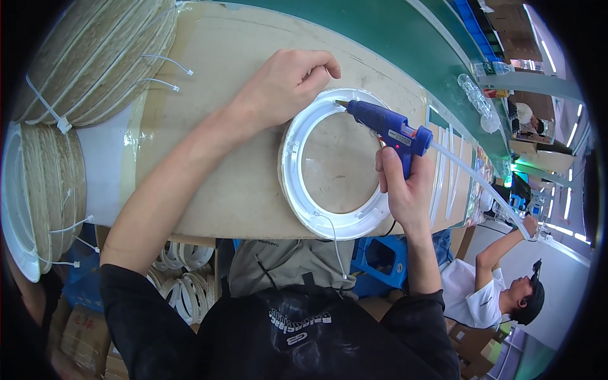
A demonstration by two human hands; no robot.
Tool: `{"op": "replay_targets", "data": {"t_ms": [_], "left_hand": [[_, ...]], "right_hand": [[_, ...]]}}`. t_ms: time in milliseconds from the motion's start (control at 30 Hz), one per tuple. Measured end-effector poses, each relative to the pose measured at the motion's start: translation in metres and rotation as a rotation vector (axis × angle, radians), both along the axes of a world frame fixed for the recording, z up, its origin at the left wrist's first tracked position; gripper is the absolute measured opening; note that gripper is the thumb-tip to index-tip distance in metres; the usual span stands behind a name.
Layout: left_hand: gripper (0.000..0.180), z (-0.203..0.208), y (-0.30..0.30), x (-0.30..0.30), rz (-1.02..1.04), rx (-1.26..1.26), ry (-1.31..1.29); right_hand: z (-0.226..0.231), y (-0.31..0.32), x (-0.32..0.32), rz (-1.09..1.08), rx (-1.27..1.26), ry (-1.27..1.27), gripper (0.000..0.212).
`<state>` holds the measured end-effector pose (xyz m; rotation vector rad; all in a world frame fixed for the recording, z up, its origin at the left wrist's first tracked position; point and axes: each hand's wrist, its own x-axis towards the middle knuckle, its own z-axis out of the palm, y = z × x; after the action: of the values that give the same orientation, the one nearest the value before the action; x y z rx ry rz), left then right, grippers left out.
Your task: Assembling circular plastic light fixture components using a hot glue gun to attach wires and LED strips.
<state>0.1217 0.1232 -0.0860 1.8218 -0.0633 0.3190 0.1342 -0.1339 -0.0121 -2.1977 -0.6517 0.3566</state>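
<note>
A white ring-shaped frame (292, 183) lies flat on the cardboard-covered table in front of me. My right hand (408, 187) is wrapped around the handle of a blue glue gun (380, 120), a small red light showing on it. The gun's nozzle is over the ring's far part. Out of its back runs a long translucent glue stick (468, 170). My left hand (288, 85) is at the ring's far left edge, fingers curled and closed; what they grip, if anything, is hidden. A thin white cable tie (337, 250) hangs from the ring's near side.
Stacked rings with beige outer sides (57, 183) and white cable ties stand at the left. Several clear strips (449, 171) lie on the table's right. Beyond is a green surface (380, 28) with a plastic bottle (472, 92). A blue stool (383, 263) stands below; a co-worker (478, 291) is at right.
</note>
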Motion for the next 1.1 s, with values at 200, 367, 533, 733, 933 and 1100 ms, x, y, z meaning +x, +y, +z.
{"op": "replay_targets", "data": {"t_ms": [200, 367, 533, 733, 933, 1100], "left_hand": [[0.026, -0.0023, -0.0026, 0.0012, 0.039, -0.029, -0.041], [0.026, -0.0029, -0.0033, 0.0019, 0.039, -0.025, -0.063], [0.026, -0.0036, -0.0034, 0.0021, 0.041, -0.031, -0.073], [0.027, -0.0034, -0.0037, 0.0018, 0.043, -0.027, -0.065], [0.027, -0.0035, -0.0037, 0.0018, 0.046, -0.036, -0.076], [0.027, -0.0036, -0.0042, 0.0024, 0.051, -0.031, -0.081]], "right_hand": [[0.0007, -0.0028, -0.0002, 0.011, 0.007, -0.006, 0.021], [0.0010, -0.0034, -0.0010, 0.011, 0.028, -0.010, 0.022], [0.0025, -0.0033, -0.0031, 0.002, 0.020, -0.005, 0.022], [0.0032, -0.0042, -0.0044, -0.004, 0.013, -0.019, 0.021], [0.0050, -0.0048, -0.0048, -0.006, -0.021, -0.034, 0.022], [0.0046, -0.0043, -0.0056, -0.021, -0.007, -0.015, 0.022]]}}
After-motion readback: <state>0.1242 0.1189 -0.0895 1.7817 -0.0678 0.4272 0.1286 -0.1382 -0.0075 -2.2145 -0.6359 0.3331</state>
